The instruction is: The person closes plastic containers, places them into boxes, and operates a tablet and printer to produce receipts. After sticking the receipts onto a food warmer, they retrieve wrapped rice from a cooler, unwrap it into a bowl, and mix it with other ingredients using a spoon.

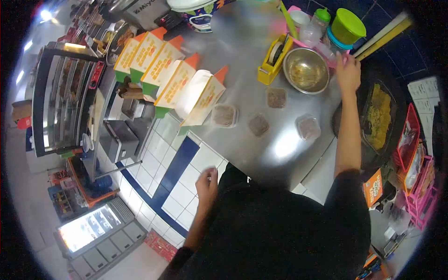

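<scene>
My right hand (348,73) reaches over the far right of the steel table, beside a metal bowl (306,71) with yellowish residue inside. Its fingers bend down at a pink basket's edge (325,50); whatever they grip is hidden. My left hand (206,185) hangs low by my body, above the tiled floor, its fingers loosely curled with nothing visible in them. Several small clear tubs with brown contents, among them one tub (276,98) near the bowl and another tub (308,127) nearer me, sit on the table. A yellow tape dispenser (270,63) stands left of the bowl.
Printed food boxes (170,81) stand in a row along the table's left edge. Green-lidded containers (349,25) are at the back right. A dark tray of yellow food (377,116) lies beyond my right arm. At far left stands a glass display case (65,98).
</scene>
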Demonstrator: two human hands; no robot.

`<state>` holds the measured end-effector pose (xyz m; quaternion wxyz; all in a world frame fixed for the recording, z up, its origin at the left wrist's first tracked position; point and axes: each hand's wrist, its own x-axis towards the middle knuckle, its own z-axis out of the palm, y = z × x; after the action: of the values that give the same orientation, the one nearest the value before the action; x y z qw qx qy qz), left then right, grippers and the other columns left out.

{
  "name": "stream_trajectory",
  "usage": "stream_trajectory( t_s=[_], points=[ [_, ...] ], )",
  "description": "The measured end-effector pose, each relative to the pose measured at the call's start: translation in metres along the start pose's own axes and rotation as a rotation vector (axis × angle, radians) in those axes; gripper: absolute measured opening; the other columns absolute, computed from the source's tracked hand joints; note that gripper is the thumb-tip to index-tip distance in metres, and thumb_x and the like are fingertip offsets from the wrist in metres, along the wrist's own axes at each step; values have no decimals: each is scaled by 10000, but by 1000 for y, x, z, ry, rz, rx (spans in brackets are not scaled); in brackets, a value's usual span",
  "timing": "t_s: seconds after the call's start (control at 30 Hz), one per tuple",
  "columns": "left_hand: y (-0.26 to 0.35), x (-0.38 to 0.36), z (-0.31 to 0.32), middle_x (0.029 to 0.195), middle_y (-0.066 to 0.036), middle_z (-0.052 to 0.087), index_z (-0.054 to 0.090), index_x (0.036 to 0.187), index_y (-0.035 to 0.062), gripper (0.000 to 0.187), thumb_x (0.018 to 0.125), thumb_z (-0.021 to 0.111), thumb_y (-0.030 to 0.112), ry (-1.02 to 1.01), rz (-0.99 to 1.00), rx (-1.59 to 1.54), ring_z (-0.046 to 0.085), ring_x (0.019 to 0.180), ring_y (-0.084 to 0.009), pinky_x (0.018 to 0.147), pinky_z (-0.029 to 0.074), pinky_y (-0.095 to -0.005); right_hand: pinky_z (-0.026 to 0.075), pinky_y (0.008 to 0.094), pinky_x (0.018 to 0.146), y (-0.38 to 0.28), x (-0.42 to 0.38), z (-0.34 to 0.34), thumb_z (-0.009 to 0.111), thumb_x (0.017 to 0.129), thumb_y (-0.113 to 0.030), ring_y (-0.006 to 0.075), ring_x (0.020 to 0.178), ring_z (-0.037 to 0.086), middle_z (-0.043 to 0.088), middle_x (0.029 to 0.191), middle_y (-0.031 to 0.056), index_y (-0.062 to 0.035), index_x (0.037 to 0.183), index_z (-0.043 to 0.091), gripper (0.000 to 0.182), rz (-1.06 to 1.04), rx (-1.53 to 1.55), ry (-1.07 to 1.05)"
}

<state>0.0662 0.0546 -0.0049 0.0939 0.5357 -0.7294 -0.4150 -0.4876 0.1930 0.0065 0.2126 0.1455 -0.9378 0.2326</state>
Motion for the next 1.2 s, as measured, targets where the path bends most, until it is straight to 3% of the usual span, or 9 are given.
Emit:
stream_trajectory(
  t_s=[0.13,0.2,0.3,0.57,0.63,0.7,0.8,1.07,1.2],
  points=[
    [26,81,41,1124,-166,632,496,1301,-33,559,921,673,337,75,60,-393,622,995,-211,825,514,-329,498,435,818,-87,-136,-62,605,917,-350,295,946,640,671,982,128,-116,976,664,249,4,385,-456],
    [49,112,67,1126,-170,635,498,1306,-17,607,894,697,383,185,32,-389,623,988,-211,818,514,-324,482,434,906,-120,-203,-61,648,860,-383,329,1102,585,640,1137,132,-161,1164,624,377,-451,303,-680],
    [86,121,69,1132,-170,636,499,1313,-7,633,885,698,415,94,43,-509,629,999,-215,827,510,-324,465,474,948,-148,-264,-54,668,838,-357,403,1190,514,524,1323,197,-171,1250,581,461,-635,195,-515],
    [81,124,75,1095,-245,656,572,1222,14,584,881,644,483,-50,221,-20,622,1037,-407,922,479,-446,455,536,955,-153,-300,-63,714,790,-310,487,1196,473,413,1363,322,-129,1279,482,570,-67,61,-622],
    [79,108,43,1024,-209,680,641,1074,20,394,919,617,382,210,705,284,644,987,-394,884,503,-448,456,534,951,-156,-302,-67,713,794,-311,487,1183,480,424,1350,317,-124,1281,481,571,-25,38,-643],
    [103,102,-46,968,-189,676,663,992,16,270,951,582,270,-152,563,-86,661,892,-362,791,520,-435,457,529,948,-161,-306,-65,713,801,-320,487,1166,491,441,1333,309,-114,1280,483,570,31,27,-642],
    [71,164,-100,838,-170,650,663,980,15,201,975,532,167,-39,595,-240,629,739,-337,668,490,-412,459,516,934,-159,-320,-55,726,791,-333,461,1134,515,496,1264,278,-103,1259,496,570,24,26,-506],
    [86,319,-4,1284,-226,566,590,1238,55,354,921,560,210,-321,1059,81,553,1160,-393,1002,440,-449,484,482,890,-207,-347,-48,772,734,-306,418,1056,569,543,1157,232,-141,1270,467,639,523,-84,-413],
    [114,321,-1,1474,-235,351,500,1369,154,595,839,650,380,-492,761,669,429,1269,-460,1046,393,-522,481,484,899,-225,-370,-49,756,729,-305,427,1055,569,547,1163,245,-123,1262,473,630,573,-100,-301]
  ],
)
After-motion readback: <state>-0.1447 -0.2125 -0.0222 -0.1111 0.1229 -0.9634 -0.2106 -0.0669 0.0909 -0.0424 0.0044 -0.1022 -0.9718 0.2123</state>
